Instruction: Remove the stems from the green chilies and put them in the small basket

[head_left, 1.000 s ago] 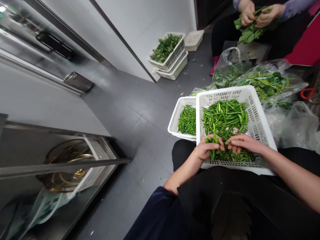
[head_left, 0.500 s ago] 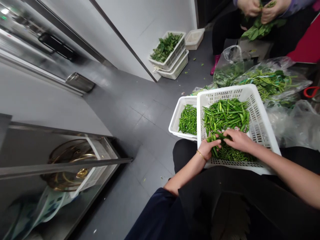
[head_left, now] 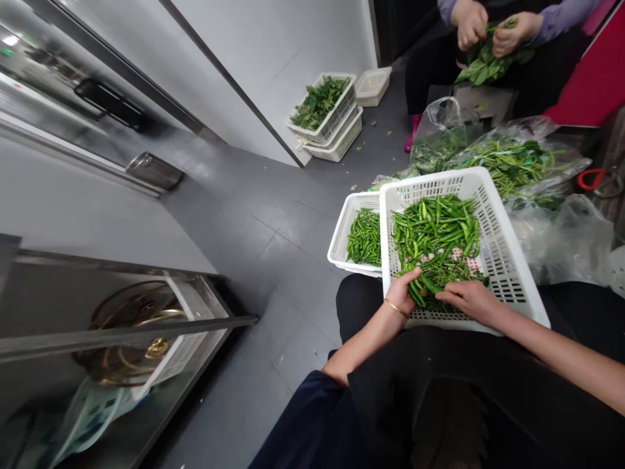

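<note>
A white plastic basket [head_left: 518,260] rests on my lap, holding a pile of green chili peppers [head_left: 434,225] at its far side and a heap of thin green stems [head_left: 454,273] nearer me. My left hand [head_left: 403,290], with a gold bangle at the wrist, is closed around several green chili peppers inside the basket. My right hand [head_left: 469,299] pinches the near end of a green chili pepper [head_left: 430,284] beside the left fingers. Part of a red and white patterned sheet shows on the basket floor.
Left of my lap stands a second white basket [head_left: 336,241] of green chilies. Ahead are stacked baskets with leafy greens [head_left: 319,104] and a small white tub [head_left: 374,86]. Plastic bags of greens [head_left: 508,159] lie beyond my basket. A co-worker's hands [head_left: 512,32] hold leafy greens. A metal shelf [head_left: 131,332] stands left.
My right hand has moved slightly toward me and apart from the left, and the pepper between them shows more. The co-worker's hands have shifted on the greens. The view has turned slightly.
</note>
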